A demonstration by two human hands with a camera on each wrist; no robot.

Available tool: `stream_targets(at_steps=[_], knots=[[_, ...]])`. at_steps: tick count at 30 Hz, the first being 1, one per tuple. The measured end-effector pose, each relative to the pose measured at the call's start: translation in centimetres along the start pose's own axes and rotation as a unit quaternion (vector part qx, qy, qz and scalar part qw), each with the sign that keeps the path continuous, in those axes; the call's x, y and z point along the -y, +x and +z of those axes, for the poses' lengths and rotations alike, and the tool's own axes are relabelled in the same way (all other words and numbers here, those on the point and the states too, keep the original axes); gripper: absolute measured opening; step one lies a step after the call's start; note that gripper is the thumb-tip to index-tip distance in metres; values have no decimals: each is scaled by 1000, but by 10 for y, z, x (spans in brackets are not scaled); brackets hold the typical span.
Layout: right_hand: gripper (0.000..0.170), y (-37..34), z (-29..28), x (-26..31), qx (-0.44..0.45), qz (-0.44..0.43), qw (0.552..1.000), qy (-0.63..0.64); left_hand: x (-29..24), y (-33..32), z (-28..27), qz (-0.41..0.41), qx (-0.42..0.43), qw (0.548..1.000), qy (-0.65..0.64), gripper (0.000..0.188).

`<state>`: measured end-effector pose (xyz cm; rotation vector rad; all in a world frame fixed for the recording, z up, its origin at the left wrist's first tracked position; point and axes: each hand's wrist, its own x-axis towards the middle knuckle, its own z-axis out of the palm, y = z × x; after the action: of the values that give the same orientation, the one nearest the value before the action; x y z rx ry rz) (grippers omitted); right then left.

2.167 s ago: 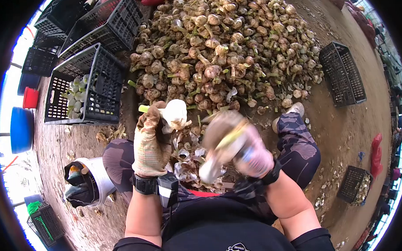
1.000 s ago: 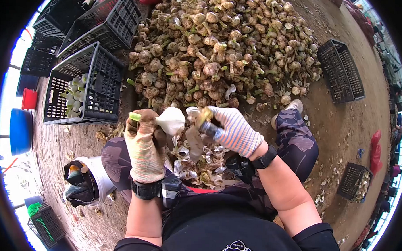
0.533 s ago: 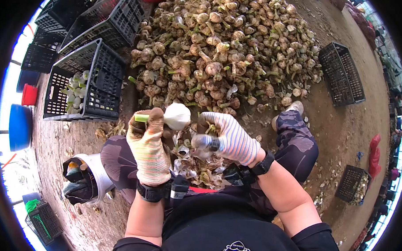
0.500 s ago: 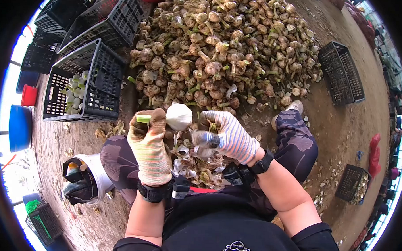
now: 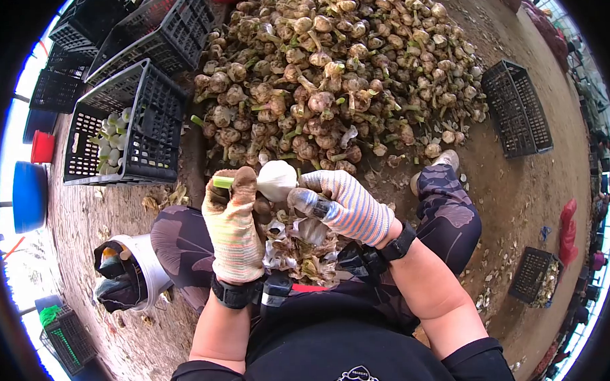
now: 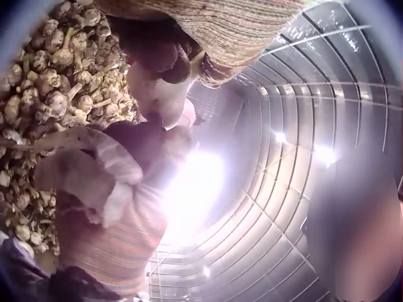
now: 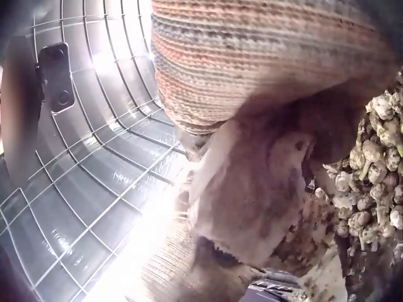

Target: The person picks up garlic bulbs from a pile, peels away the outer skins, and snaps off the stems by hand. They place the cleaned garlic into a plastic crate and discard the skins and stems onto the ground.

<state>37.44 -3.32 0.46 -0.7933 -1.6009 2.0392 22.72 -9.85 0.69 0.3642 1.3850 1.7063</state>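
Observation:
My gloved left hand (image 5: 233, 223) pinches a garlic bulb (image 5: 276, 181) by its neck, and the cut green stem (image 5: 223, 182) sticks out past the thumb on the left. The bulb is white and smooth, held sideways over my lap. From the right, my gloved right hand (image 5: 349, 206) has curled fingers and a thumb with a dark band right at the bulb's root end. In the left wrist view the bulb (image 6: 157, 94) sits between both hands. Under the right thumb hangs a pale sheet of papery skin (image 5: 312, 232). Loose garlic skins (image 5: 314, 265) lie below, between the legs.
A large heap of unpeeled garlic (image 5: 355, 74) rises in front. A black crate (image 5: 162, 138) at left holds several clean white bulbs (image 5: 113, 140). More black crates (image 5: 185, 33) stand behind it, another crate (image 5: 517, 109) at right. A white bucket (image 5: 150, 270) stands beside the left knee.
The right hand swung in, blurred, from farther right, and its fingers have come from a gap beside the bulb to its root end. The left hand kept its pinch, shifting slightly right.

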Motion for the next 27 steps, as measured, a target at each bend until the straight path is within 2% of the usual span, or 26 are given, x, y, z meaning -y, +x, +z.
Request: stream_targets(at_steps=[1, 2, 3, 4, 6, 7, 12, 14, 15, 16, 17, 18, 20, 21, 22, 23, 24, 25, 26, 27], knots=[[28, 0, 0, -2, -3, -5, 1000, 4, 0, 0, -1, 0, -1, 1000, -1, 14], [28, 0, 0, -4, -2, -5, 1000, 3, 0, 1, -2, -39, 0, 999, -28, 16], [27, 0, 1, -8, 0, 14, 999, 45, -1, 1, -3, -77, 0, 995, -56, 18], [26, 1, 0, -11, 2, 32, 996, 85, 1, 5, -9, -76, -2, 995, -57, 18], [21, 1, -3, -18, -2, 25, 997, 67, 1, 12, -21, -187, 96, 943, -259, 19], [21, 1, -5, -18, -11, 33, 998, 58, -4, 15, -19, -184, 51, 948, -256, 23], [24, 2, -7, -26, -25, 60, 997, 51, -10, 36, -33, -183, 24, 928, -324, 19], [22, 1, -4, -27, -25, 75, 997, 26, -19, 59, -53, -118, 18, 933, -338, 22], [21, -1, -2, -24, 24, 69, 992, -101, -36, 70, -55, -48, -17, 946, -320, 27], [21, -3, -1, -23, 72, 62, 969, -226, -52, 87, -53, 43, -150, 937, -313, 30], [23, -5, 1, -35, 99, -22, 936, -338, -68, 112, -82, 56, 10, 884, -465, 35], [21, -7, 9, -26, 129, 7, 904, -408, -86, 123, -88, 46, 64, 839, -539, 33], [19, -10, 20, -5, 216, 18, 851, -478, -76, 148, -90, 35, 137, 865, -482, 24], [20, -11, 22, -3, 253, 34, 850, -461, -60, 150, -67, 45, 92, 944, -313, 21], [23, -12, 23, -3, 290, 50, 848, -441, -38, 145, -37, 53, 45, 989, -130, 19], [22, -15, 25, -4, 261, 12, 870, -418, -2, 150, -29, 2, 67, 996, 58, 16], [48, -19, 25, -16, 242, -28, 883, -401, 34, 138, -13, -38, 143, 984, 99, 15], [29, -21, 25, -16, 217, -33, 888, -405, 81, 149, -15, -112, 227, 946, 203, 16], [14, -22, 23, -14, 191, -37, 892, -409, 134, 153, -18, 57, 310, 837, 447, 23], [14, -23, 19, -15, 186, -31, 895, -404, 152, 145, -6, 27, 331, 749, 573, 26]])
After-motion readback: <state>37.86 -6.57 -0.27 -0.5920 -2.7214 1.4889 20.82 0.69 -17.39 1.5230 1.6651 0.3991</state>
